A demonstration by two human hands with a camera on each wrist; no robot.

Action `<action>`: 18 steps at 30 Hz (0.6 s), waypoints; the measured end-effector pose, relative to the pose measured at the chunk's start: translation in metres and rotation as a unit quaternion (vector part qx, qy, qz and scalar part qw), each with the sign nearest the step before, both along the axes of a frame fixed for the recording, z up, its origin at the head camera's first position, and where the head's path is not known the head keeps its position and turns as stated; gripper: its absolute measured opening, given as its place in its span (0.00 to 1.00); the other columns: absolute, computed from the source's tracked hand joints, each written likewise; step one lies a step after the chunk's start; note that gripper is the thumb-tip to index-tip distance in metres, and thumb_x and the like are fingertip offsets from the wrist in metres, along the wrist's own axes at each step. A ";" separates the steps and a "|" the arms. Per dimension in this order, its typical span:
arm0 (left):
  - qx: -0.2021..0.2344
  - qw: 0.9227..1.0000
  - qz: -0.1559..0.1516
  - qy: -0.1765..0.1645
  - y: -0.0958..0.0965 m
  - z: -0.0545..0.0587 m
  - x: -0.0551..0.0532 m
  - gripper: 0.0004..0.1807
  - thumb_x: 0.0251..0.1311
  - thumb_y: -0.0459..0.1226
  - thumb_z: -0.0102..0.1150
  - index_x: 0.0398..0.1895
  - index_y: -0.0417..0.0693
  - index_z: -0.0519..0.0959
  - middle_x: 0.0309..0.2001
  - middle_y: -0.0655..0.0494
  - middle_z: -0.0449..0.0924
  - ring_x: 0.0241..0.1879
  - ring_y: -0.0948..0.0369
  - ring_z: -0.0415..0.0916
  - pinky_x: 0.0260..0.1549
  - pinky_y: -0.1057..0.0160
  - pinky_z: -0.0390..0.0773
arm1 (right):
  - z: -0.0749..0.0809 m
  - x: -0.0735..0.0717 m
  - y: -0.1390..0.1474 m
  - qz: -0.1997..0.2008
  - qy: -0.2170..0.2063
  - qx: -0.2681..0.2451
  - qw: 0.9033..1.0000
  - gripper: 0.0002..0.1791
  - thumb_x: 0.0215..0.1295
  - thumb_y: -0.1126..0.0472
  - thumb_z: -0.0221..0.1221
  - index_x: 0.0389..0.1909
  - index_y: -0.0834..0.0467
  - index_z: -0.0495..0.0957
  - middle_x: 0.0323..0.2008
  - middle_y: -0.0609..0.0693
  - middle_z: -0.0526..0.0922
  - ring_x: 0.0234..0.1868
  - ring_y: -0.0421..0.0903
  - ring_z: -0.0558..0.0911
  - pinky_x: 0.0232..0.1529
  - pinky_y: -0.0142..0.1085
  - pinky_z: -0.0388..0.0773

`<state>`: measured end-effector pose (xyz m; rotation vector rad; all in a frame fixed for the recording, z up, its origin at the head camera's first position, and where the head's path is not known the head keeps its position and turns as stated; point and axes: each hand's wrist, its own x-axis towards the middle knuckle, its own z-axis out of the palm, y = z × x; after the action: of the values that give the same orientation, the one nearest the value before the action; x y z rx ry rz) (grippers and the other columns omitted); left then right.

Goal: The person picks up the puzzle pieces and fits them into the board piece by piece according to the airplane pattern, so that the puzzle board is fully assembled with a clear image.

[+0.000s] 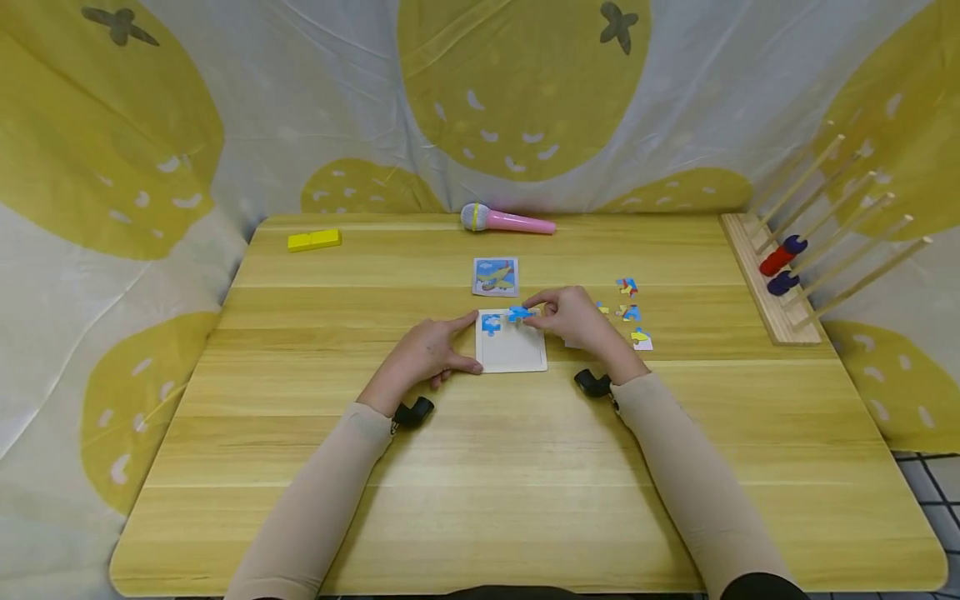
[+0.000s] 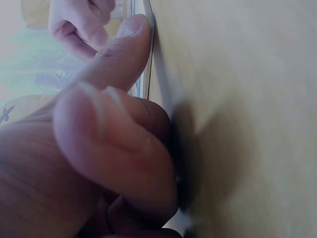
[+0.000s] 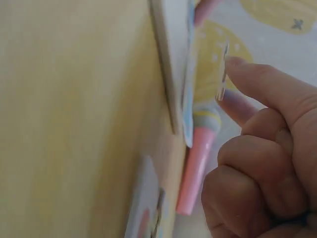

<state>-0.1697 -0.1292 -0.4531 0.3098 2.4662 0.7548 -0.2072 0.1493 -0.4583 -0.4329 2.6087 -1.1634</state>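
Note:
My right hand (image 1: 573, 319) pinches a blue jigsaw piece (image 1: 517, 313) between thumb and forefinger, over the top of the white puzzle board (image 1: 517, 354). In the right wrist view the piece (image 3: 223, 74) is seen edge-on, raised off the board, the other fingers folded in. My left hand (image 1: 423, 350) steadies the board's left edge, its straight forefinger at the upper corner and its thumb at the lower one. The left wrist view shows that thumb (image 2: 124, 59) against the edge. Another blue-and-white piece (image 1: 491, 323) lies in the board's upper left corner.
Several loose jigsaw pieces (image 1: 632, 313) lie right of the board, some partly behind my right hand. Behind it sits an airplane picture card (image 1: 495, 277). A pink toy microphone (image 1: 517, 222), a yellow block (image 1: 314, 240) and a wooden peg rack (image 1: 772, 283) stand farther out.

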 end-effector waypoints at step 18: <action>-0.006 1.000 -0.002 0.007 -0.001 0.000 0.000 0.57 0.55 0.57 0.79 0.86 0.69 0.56 0.13 0.56 0.78 0.10 0.59 0.76 0.18 0.63 0.78 | -0.010 0.000 -0.018 0.017 -0.013 0.021 1.000 0.17 0.71 0.52 0.70 0.56 0.54 0.89 0.15 0.43 0.60 0.18 0.40 0.58 0.21 0.32 0.56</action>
<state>-0.1694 -0.1297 -0.4526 0.3176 2.4809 0.7389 -0.2075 0.1317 -0.4681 -0.4500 2.5876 -1.0951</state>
